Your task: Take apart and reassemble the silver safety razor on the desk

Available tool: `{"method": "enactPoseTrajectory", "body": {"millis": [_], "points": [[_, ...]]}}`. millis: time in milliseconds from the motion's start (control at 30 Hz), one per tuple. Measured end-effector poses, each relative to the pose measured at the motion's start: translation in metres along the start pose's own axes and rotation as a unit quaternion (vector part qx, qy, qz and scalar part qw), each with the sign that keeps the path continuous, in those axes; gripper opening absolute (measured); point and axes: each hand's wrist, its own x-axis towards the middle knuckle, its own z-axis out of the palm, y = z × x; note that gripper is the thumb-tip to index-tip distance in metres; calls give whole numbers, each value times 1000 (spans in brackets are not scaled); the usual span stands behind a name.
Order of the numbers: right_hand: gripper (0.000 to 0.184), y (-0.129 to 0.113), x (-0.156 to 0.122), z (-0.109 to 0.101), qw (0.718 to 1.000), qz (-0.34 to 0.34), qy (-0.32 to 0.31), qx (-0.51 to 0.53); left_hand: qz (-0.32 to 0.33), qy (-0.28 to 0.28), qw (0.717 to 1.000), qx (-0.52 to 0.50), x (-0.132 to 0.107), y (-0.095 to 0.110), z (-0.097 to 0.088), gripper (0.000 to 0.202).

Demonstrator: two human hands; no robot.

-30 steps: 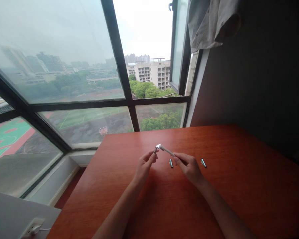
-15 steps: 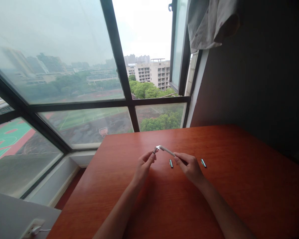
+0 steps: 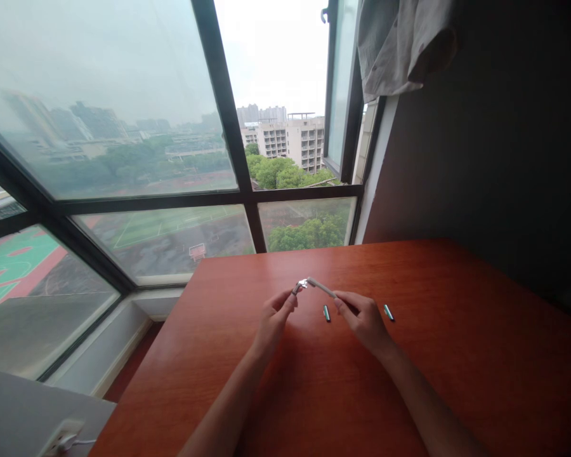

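Note:
Over the far half of the table, my left hand (image 3: 276, 315) pinches the short dark grip of a razor handle (image 3: 301, 286) with a shiny silver head. My right hand (image 3: 365, 319) is closed round a slim grey toothbrush (image 3: 324, 290). The brush's head lies at the razor's silver end; whether they touch is too small to tell. A razor cartridge (image 3: 327, 313) with a green and white strip rests on the table just left of my right fingers. Another such cartridge (image 3: 389, 311) lies to the right of that hand.
The reddish-brown wooden table (image 3: 190, 355) reaches to the windows (image 3: 209, 235). One pane (image 3: 340, 82) stands open at the back right, with grey cloth (image 3: 394, 51) hanging beside it. A socket with a white plug (image 3: 67, 439) is at lower left.
The brush head has shifted very slightly right against the razor's silver end. Both hands stay in nearly the same place, and the two cartridges have not moved.

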Motion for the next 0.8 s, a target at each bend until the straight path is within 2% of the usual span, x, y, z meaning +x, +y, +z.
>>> {"method": "enactPoseTrajectory", "body": {"millis": [800], "points": [[28, -1, -1, 1, 1000, 4, 16, -5, 20, 4, 999, 45, 0, -3, 1, 36]]}}
